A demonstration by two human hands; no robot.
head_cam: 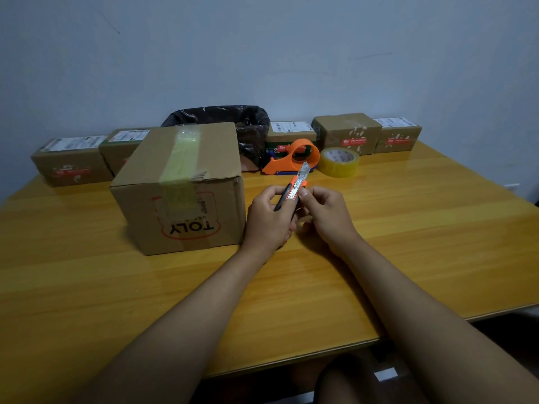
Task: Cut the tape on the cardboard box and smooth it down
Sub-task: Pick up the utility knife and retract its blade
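- The surface point(408, 243) is a yellow wood-grain top; its near edge runs from low left up to the right, and its right edge falls away past the right hand. Broad bare room lies on the near side of the fingers and out to their right.
- The wall point(262, 53) closes off the far side, well beyond the fingers.
- The box point(180, 196) stands just left of the fingers, close to the left hand though I cannot tell if they touch. It is brown cardboard, upright, with "TOLY" printed upside down on the near face. Its top near edge is torn and ragged at the right.
- The tape point(182, 158) is a pale yellowish strip that runs along the box top and down over the near face.
- A black bag point(250, 126) sits behind the box, against the wall.
- Small boxes point(347, 132) line the far edge, left and right, well beyond the fingers.
- The left hand point(269, 220) has its fingers clamped round the knife handle.
- The right hand point(323, 211) has its fingers together, pinched at the knife near the slider.
- An orange dispenser point(291, 158) lies just beyond the fingers.
- A tape roll point(339, 161) lies flat beside it, to the right.
- The knife point(296, 188) is orange and black, its blade out and tilted up and away, above the surface and clear of the box.
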